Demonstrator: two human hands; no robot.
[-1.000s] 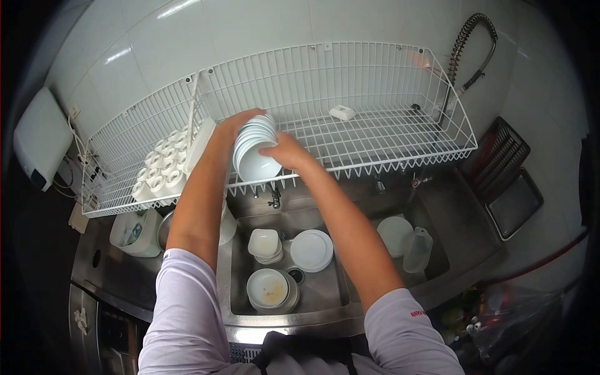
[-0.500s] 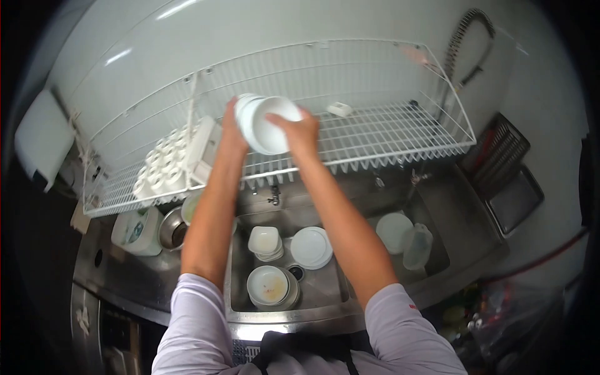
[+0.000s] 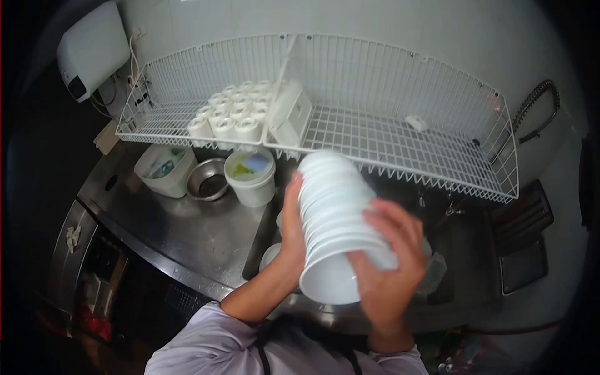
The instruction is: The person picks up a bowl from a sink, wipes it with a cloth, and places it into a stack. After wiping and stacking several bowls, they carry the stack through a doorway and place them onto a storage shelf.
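A long stack of nested white bowls (image 3: 334, 215) is held at a tilt over the sink, its open end facing down toward me. My left hand (image 3: 292, 225) presses along the stack's left side. With the thumb inside the nearest bowl and the fingers around the outside, my right hand (image 3: 397, 262) grips the lower right of the stack. Behind the far end of the stack runs the front edge of a white wire rack (image 3: 431, 150). The bowls and hands hide most of the sink.
White rolls (image 3: 240, 112) and a white box (image 3: 290, 115) stand on the rack's left part; a small white object (image 3: 416, 123) lies on its right. On the steel counter (image 3: 194, 240) are a white tub (image 3: 165, 169), a metal bowl (image 3: 208, 180) and a bucket (image 3: 252, 178). A hose (image 3: 537, 109) hangs at right.
Both hands have come down and closer from the rack with the stack of bowls, now seen lengthwise. The view has shifted left, showing more of the counter.
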